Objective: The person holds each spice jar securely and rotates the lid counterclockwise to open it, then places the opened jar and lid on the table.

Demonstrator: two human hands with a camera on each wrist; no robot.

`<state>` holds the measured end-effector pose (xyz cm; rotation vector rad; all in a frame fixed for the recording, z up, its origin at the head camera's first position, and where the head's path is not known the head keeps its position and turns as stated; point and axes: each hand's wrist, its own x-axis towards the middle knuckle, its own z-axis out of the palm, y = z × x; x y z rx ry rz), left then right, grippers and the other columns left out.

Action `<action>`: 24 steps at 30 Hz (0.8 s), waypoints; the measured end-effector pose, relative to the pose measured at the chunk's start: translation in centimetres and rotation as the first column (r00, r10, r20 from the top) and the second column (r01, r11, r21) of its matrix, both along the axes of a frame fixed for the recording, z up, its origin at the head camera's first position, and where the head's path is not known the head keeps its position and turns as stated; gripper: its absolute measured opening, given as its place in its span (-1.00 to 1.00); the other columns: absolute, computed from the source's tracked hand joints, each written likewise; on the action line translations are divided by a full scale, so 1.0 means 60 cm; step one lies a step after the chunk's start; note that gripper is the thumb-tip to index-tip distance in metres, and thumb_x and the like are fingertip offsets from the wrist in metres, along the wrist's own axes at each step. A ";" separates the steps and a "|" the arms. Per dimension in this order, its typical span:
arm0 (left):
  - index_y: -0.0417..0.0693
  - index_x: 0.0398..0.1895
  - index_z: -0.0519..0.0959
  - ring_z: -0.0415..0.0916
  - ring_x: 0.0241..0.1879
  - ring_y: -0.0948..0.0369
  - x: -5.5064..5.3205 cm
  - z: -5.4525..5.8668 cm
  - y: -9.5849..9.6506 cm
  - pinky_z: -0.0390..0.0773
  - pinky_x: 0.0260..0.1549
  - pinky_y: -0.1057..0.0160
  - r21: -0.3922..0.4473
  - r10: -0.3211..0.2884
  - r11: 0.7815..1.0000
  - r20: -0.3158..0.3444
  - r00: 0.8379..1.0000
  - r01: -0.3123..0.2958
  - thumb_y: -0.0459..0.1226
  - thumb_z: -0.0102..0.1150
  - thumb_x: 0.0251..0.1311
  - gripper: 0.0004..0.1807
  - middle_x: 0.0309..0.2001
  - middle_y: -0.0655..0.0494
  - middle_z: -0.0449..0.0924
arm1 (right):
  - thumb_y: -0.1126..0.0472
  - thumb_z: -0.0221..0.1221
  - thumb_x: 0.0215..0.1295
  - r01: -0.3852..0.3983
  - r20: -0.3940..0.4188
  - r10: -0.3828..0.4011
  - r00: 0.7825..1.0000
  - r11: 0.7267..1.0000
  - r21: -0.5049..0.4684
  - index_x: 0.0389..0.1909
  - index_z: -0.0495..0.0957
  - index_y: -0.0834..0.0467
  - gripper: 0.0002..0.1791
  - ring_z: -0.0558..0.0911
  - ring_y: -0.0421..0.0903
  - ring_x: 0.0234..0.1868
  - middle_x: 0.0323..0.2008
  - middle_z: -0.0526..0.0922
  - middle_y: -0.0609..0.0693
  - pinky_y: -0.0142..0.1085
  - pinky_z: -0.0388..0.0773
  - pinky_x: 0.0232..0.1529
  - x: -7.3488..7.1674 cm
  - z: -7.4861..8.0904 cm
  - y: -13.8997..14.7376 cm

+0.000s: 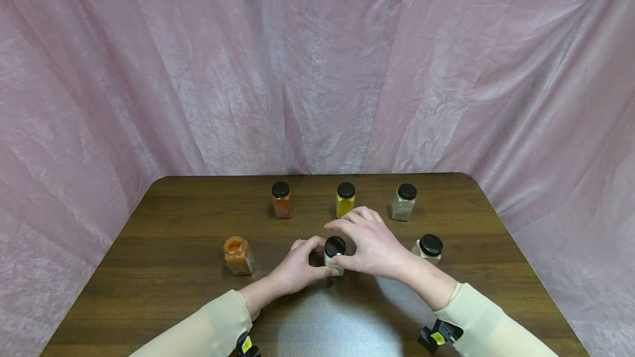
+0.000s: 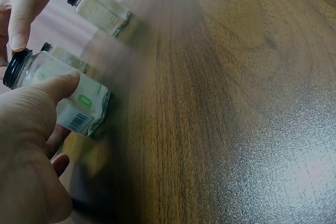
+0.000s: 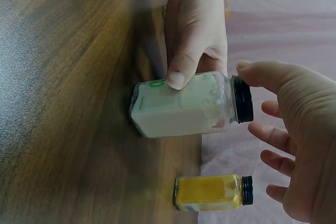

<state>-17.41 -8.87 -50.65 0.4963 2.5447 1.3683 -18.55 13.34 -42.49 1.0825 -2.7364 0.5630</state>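
A clear glass jar of off-white powder [image 3: 176,111] with a black lid [image 1: 335,245] stands upright near the middle of the table. My left hand [image 1: 300,271] grips its body from the left, the thumb across the green-printed label. Over the lid is my right hand [image 1: 374,247], its thumb touching the lid's edge. The other fingers of that hand are spread on the far side, with a small gap to the lid in the right wrist view. To the left, a lidless jar of orange powder [image 1: 239,260] stands upright.
Along the back stand a black-lidded jar of red-orange powder [image 1: 283,205], a jar of yellow powder [image 1: 345,205] and a jar of pale grey-green contents [image 1: 403,208]. Another pale jar [image 1: 430,247] is partly behind the right wrist. A pink curtain [image 1: 317,70] hangs behind the wooden table [image 1: 163,269].
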 end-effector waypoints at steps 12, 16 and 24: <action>0.35 -0.07 0.54 0.25 0.15 0.09 0.001 -0.002 0.001 0.37 0.08 -0.11 0.007 0.005 1.000 -0.009 1.000 -0.005 0.06 0.55 0.06 -0.57 -0.01 0.29 0.48 | -0.27 0.49 0.01 0.014 -0.043 -0.014 0.999 1.000 0.005 0.08 0.65 -0.12 -0.38 0.45 -0.05 0.15 -0.08 0.64 -0.20 0.08 0.11 0.41 -0.002 -0.008 -0.002; 0.34 -0.07 0.54 0.25 0.14 0.10 0.000 -0.003 0.001 0.36 0.08 -0.10 0.007 0.004 1.000 -0.012 1.000 -0.004 0.05 0.56 0.06 -0.57 -0.02 0.29 0.48 | -0.28 0.49 0.01 0.016 -0.045 -0.016 0.999 1.000 0.003 0.05 0.66 -0.13 -0.41 0.45 -0.04 0.14 -0.09 0.64 -0.20 0.10 0.10 0.42 -0.002 -0.010 -0.002; 0.34 -0.08 0.54 0.25 0.13 0.11 0.000 -0.002 0.001 0.36 0.06 -0.08 0.008 0.006 1.000 -0.012 1.000 -0.005 0.05 0.56 0.06 -0.57 -0.02 0.29 0.47 | -0.28 0.50 0.00 0.015 -0.049 -0.015 0.999 1.000 -0.013 0.02 0.66 -0.13 -0.43 0.45 -0.05 0.13 -0.09 0.65 -0.22 0.10 0.09 0.42 -0.002 -0.011 -0.002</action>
